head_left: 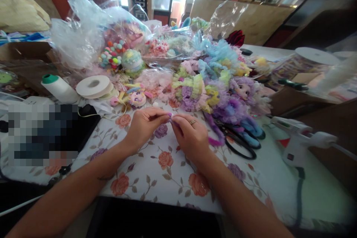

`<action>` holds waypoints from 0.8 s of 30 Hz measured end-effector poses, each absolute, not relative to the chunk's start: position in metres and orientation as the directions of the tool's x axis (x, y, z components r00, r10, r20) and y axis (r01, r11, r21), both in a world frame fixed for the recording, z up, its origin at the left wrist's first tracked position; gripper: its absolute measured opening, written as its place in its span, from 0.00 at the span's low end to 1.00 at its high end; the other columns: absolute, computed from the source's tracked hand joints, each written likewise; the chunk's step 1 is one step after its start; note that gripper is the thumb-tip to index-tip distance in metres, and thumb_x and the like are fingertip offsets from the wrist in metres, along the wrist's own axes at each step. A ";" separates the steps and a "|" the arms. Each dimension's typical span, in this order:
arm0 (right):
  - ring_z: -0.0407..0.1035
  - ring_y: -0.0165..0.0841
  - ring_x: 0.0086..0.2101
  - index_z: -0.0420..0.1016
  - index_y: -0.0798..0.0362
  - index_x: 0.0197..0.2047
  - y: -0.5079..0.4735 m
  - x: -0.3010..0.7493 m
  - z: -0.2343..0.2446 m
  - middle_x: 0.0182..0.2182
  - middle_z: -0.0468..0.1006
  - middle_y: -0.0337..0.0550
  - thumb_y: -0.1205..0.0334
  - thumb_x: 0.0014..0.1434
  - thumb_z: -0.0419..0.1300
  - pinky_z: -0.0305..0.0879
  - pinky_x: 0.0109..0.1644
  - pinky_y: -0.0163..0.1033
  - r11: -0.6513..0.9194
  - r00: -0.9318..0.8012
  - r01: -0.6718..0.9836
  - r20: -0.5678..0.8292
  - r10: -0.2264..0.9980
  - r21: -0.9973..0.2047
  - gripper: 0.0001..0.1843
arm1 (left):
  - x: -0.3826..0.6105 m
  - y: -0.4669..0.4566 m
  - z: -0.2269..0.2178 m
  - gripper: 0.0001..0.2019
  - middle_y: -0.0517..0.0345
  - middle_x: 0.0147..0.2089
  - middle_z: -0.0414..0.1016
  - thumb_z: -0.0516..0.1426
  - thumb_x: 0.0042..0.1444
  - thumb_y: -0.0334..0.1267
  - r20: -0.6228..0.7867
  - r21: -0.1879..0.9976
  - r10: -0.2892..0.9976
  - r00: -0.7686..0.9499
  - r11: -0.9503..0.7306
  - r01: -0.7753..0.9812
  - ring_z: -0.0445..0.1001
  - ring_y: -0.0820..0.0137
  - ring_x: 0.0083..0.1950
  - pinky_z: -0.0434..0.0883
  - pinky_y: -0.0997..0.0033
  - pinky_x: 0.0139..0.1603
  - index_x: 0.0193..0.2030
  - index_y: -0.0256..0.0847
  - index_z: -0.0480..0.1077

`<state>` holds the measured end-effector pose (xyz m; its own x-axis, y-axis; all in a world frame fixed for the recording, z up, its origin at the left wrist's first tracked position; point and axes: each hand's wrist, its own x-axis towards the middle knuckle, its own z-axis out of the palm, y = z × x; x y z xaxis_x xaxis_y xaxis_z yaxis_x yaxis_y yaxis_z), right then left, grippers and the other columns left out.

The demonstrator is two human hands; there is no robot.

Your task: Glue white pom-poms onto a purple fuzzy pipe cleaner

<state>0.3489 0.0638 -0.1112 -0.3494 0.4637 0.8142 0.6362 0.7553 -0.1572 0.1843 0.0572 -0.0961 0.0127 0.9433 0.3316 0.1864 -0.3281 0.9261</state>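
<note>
Above the flowered tablecloth, my left hand and my right hand meet fingertip to fingertip. Both are closed in a pinch around a small purple and whitish bit, too small and too covered by fingers to name. A ring is on my right hand. Just right of that hand lies a fuzzy purple strip, beside black-handled scissors. Beyond my fingers is a doll-face piece with pink and yellow parts.
Ruffled pastel pieces and a purple-haired doll pile up behind. A ribbon spool and thread cone stand left, near a black pad. At right are a glue gun with its cord and a cardboard box.
</note>
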 end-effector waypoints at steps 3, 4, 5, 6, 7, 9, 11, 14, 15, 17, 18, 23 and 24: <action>0.76 0.36 0.33 0.75 0.53 0.38 0.064 0.349 -0.112 0.32 0.82 0.49 0.70 0.62 0.56 0.75 0.38 0.40 0.754 -0.340 0.632 0.809 0.479 -0.181 0.06 | 0.185 0.057 -0.096 0.05 0.55 0.35 0.82 0.64 0.53 0.38 0.332 0.928 0.943 0.013 -0.329 0.175 0.79 0.66 0.38 0.75 0.70 0.39 0.35 0.41 0.81; 0.76 0.36 0.33 0.75 0.53 0.38 0.064 0.349 -0.112 0.32 0.82 0.49 0.70 0.62 0.57 0.75 0.38 0.40 0.754 -0.335 0.628 0.808 0.484 -0.191 0.06 | 0.185 0.057 -0.096 0.05 0.55 0.35 0.82 0.65 0.53 0.38 0.323 0.933 0.946 0.012 -0.321 0.166 0.79 0.67 0.38 0.75 0.70 0.39 0.35 0.41 0.81; 0.76 0.36 0.33 0.74 0.53 0.38 0.064 0.349 -0.112 0.32 0.81 0.49 0.70 0.62 0.57 0.75 0.38 0.39 0.756 -0.329 0.622 0.808 0.488 -0.204 0.06 | 0.185 0.058 -0.097 0.05 0.55 0.35 0.83 0.65 0.53 0.38 0.307 0.940 0.952 0.012 -0.305 0.153 0.79 0.67 0.38 0.75 0.70 0.39 0.35 0.41 0.81; 0.76 0.36 0.33 0.74 0.53 0.38 0.064 0.349 -0.111 0.32 0.81 0.49 0.70 0.62 0.57 0.75 0.38 0.39 0.759 -0.320 0.614 0.809 0.493 -0.219 0.06 | 0.185 0.058 -0.097 0.06 0.55 0.35 0.83 0.65 0.52 0.39 0.286 0.949 0.958 0.011 -0.284 0.137 0.79 0.67 0.38 0.76 0.70 0.38 0.35 0.41 0.81; 0.76 0.35 0.34 0.74 0.53 0.38 0.064 0.349 -0.111 0.33 0.81 0.49 0.70 0.62 0.57 0.75 0.39 0.39 0.761 -0.312 0.605 0.810 0.497 -0.234 0.05 | 0.184 0.058 -0.097 0.07 0.55 0.36 0.83 0.65 0.52 0.39 0.259 0.959 0.966 0.013 -0.259 0.119 0.79 0.66 0.38 0.76 0.70 0.38 0.36 0.41 0.81; 0.76 0.35 0.34 0.74 0.52 0.39 0.065 0.349 -0.111 0.34 0.81 0.48 0.70 0.61 0.58 0.75 0.39 0.38 0.765 -0.294 0.590 0.814 0.502 -0.258 0.05 | 0.184 0.059 -0.098 0.08 0.56 0.36 0.83 0.66 0.51 0.40 0.208 0.974 0.978 0.020 -0.209 0.085 0.79 0.66 0.38 0.76 0.70 0.38 0.37 0.41 0.81; 0.76 0.34 0.34 0.74 0.51 0.39 0.065 0.348 -0.111 0.34 0.81 0.47 0.70 0.61 0.58 0.75 0.39 0.38 0.770 -0.289 0.581 0.817 0.499 -0.264 0.06 | 0.183 0.060 -0.098 0.09 0.56 0.37 0.83 0.66 0.50 0.40 0.180 0.981 0.983 0.025 -0.182 0.071 0.80 0.66 0.38 0.76 0.70 0.38 0.38 0.41 0.81; 0.76 0.35 0.35 0.74 0.51 0.38 0.065 0.348 -0.111 0.35 0.81 0.48 0.70 0.60 0.59 0.75 0.40 0.40 0.780 -0.291 0.566 0.821 0.491 -0.266 0.05 | 0.181 0.061 -0.098 0.08 0.57 0.37 0.83 0.66 0.51 0.39 0.184 0.980 0.983 0.013 -0.184 0.076 0.80 0.66 0.38 0.77 0.70 0.39 0.38 0.42 0.81; 0.76 0.36 0.36 0.74 0.51 0.38 0.065 0.347 -0.111 0.35 0.81 0.48 0.70 0.60 0.59 0.75 0.41 0.40 0.782 -0.289 0.560 0.821 0.492 -0.272 0.05 | 0.181 0.061 -0.098 0.08 0.57 0.37 0.84 0.66 0.51 0.39 0.191 0.978 0.982 0.008 -0.191 0.080 0.80 0.66 0.39 0.77 0.70 0.39 0.38 0.42 0.82; 0.76 0.36 0.37 0.74 0.52 0.39 0.063 0.347 -0.110 0.36 0.81 0.49 0.69 0.59 0.61 0.75 0.42 0.41 0.780 -0.274 0.552 0.820 0.503 -0.294 0.04 | 0.180 0.062 -0.096 0.07 0.58 0.37 0.84 0.66 0.51 0.37 0.203 0.976 0.979 -0.002 -0.202 0.085 0.80 0.67 0.39 0.77 0.71 0.41 0.38 0.43 0.82; 0.76 0.36 0.37 0.74 0.52 0.39 0.062 0.346 -0.109 0.37 0.80 0.49 0.68 0.59 0.61 0.76 0.42 0.41 0.777 -0.260 0.546 0.818 0.514 -0.314 0.04 | 0.180 0.062 -0.096 0.07 0.58 0.37 0.84 0.66 0.51 0.37 0.206 0.975 0.979 -0.008 -0.204 0.084 0.80 0.67 0.39 0.77 0.71 0.41 0.38 0.43 0.82; 0.75 0.33 0.34 0.74 0.52 0.38 0.058 0.346 -0.102 0.35 0.79 0.45 0.65 0.60 0.59 0.76 0.38 0.39 0.674 -0.108 0.481 0.725 0.680 -0.561 0.03 | 0.179 0.063 -0.093 0.08 0.58 0.35 0.84 0.66 0.50 0.38 0.206 0.977 0.978 -0.037 -0.204 0.055 0.80 0.67 0.36 0.78 0.69 0.40 0.38 0.42 0.82; 0.75 0.32 0.32 0.74 0.52 0.37 0.059 0.346 -0.101 0.33 0.79 0.43 0.65 0.61 0.59 0.76 0.38 0.39 0.620 -0.067 0.464 0.672 0.737 -0.633 0.03 | 0.179 0.063 -0.094 0.08 0.58 0.34 0.84 0.66 0.50 0.38 0.216 0.975 0.975 -0.040 -0.214 0.059 0.80 0.67 0.36 0.78 0.69 0.40 0.38 0.42 0.82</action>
